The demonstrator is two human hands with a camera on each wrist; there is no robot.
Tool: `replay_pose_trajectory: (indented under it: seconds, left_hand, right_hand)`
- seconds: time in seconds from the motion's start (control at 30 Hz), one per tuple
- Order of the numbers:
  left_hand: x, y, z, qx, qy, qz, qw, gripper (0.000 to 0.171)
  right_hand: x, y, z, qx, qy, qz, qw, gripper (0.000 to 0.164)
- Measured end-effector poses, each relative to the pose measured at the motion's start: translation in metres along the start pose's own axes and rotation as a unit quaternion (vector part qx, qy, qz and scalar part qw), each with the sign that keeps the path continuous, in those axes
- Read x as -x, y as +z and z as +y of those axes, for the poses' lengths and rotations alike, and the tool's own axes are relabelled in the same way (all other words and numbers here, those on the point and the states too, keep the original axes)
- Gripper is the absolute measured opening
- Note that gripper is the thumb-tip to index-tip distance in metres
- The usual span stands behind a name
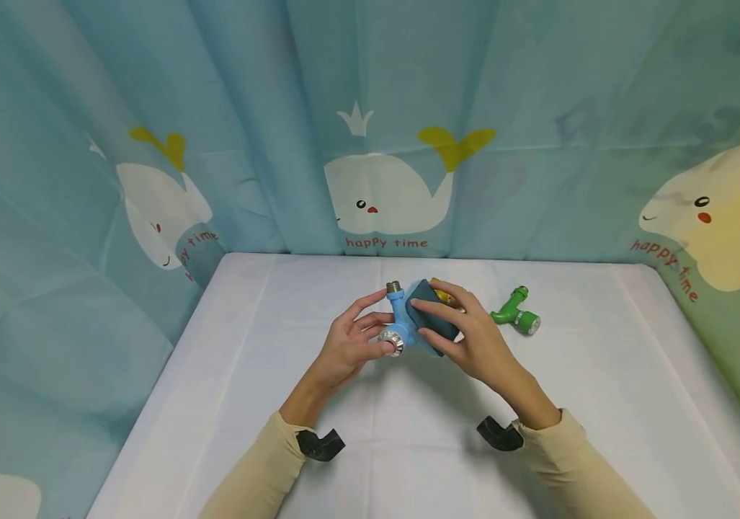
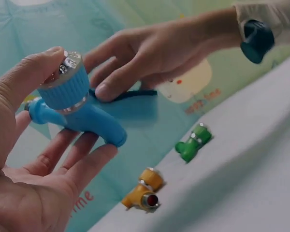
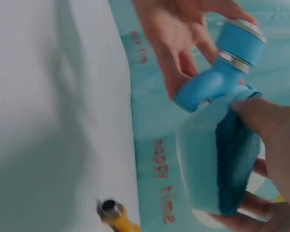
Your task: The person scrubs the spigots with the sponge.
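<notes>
My left hand (image 1: 353, 342) grips a light blue faucet (image 2: 82, 106) above the table, its thumb on the silver-topped knob and its fingers under the spout and pipe end. Opposite it, my right hand (image 1: 476, 335) holds a sponge (image 3: 203, 159) between thumb and fingers. The sponge is pale blue with a dark blue scouring layer, which faces the right palm. In the right wrist view its pale side meets the blue faucet's body near the spout.
On the white table (image 1: 318, 447) behind the right hand lies a yellow faucet (image 2: 144, 189), mostly hidden in the head view. A green faucet (image 1: 515, 313) lies farther right. A blue curtain (image 1: 266, 130) with whale prints hangs behind the table and along its sides.
</notes>
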State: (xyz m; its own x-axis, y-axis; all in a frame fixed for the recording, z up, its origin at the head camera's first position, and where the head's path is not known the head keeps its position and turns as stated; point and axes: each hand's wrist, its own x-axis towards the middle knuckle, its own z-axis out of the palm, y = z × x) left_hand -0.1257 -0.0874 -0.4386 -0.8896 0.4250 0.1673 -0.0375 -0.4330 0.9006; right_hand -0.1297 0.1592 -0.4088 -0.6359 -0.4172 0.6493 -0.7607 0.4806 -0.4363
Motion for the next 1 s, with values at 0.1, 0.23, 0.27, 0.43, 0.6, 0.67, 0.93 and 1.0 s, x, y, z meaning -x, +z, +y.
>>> replay_pose_trajectory:
  seconds: [0.1, 0.23, 0.27, 0.43, 0.6, 0.67, 0.93, 1.0]
  left_hand:
    - [-0.001, 0.0, 0.001, -0.029, -0.001, 0.007, 0.9996, 0.09]
    - [-0.002, 0.001, 0.004, -0.077, 0.002, 0.019, 0.9968, 0.086]
    - [-0.002, 0.001, 0.004, -0.085, 0.0, 0.021, 0.9961, 0.085]
    - [-0.004, 0.002, 0.004, -0.108, -0.009, 0.033, 0.9935, 0.083]
    - [-0.006, 0.002, 0.005, -0.114, -0.012, 0.029, 0.993, 0.081]
    - [-0.005, 0.002, 0.004, -0.116, -0.016, 0.029, 0.9927, 0.08]
    - [-0.007, 0.004, 0.002, -0.167, 0.007, 0.027, 0.9855, 0.084]
    - [-0.005, 0.003, -0.001, -0.179, 0.008, 0.028, 0.9833, 0.084]
  right_hand:
    - [-0.001, -0.004, 0.0, 0.013, -0.021, 0.008, 1.0, 0.053]
    - [-0.002, -0.006, -0.001, 0.05, -0.06, -0.015, 0.997, 0.052]
    - [-0.002, -0.006, 0.0, 0.069, -0.069, -0.02, 0.995, 0.052]
    - [0.0, -0.007, 0.004, 0.125, -0.085, -0.009, 0.989, 0.053]
    - [0.0, -0.007, 0.007, 0.131, -0.101, -0.016, 0.986, 0.052]
    - [0.0, -0.008, 0.009, 0.145, -0.102, -0.015, 0.984, 0.052]
    - [0.005, -0.002, 0.009, 0.091, -0.085, -0.019, 0.992, 0.048]
    - [0.009, 0.0, 0.009, 0.075, -0.072, -0.04, 0.994, 0.049]
